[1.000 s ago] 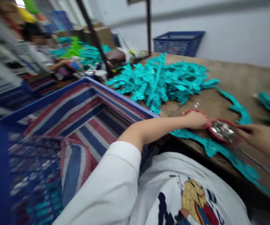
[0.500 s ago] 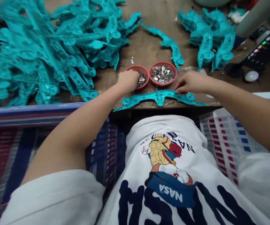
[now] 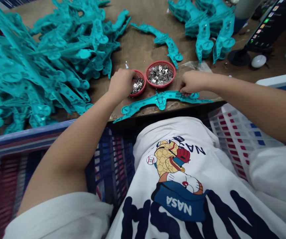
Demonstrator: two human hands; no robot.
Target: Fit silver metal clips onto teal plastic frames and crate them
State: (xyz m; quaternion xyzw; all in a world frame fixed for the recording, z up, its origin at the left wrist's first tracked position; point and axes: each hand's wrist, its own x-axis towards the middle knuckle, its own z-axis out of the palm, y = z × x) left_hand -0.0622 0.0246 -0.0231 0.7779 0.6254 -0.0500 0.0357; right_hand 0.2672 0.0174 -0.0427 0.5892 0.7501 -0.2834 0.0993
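Note:
A curved teal plastic part [image 3: 161, 101] lies along the table's front edge. My right hand [image 3: 191, 83] is over its right arm, with thumb and fingertips pinched together at its surface; anything between them is too small to make out. My left hand [image 3: 123, 83] reaches over the left rim of the small red basket [image 3: 144, 87], which holds small metal pieces [image 3: 138, 85]. Its fingers are bent together and their tips are partly hidden. Beside it stands a larger red basket [image 3: 174, 74] filled with shiny metal pieces [image 3: 160, 75].
A large heap of teal parts [image 3: 58, 56] covers the left of the table [image 3: 143, 43]. One teal part [image 3: 166, 39] lies behind the baskets. Stacked teal parts [image 3: 203, 30] and a phone on a stand [image 3: 264, 30] are at the right. Plastic crates [image 3: 239, 139] stand below the edge.
My right hand has lowered onto the right arm of the teal part. My left hand stays at the small basket, now nearer its left rim. The whole view has shifted and tilted.

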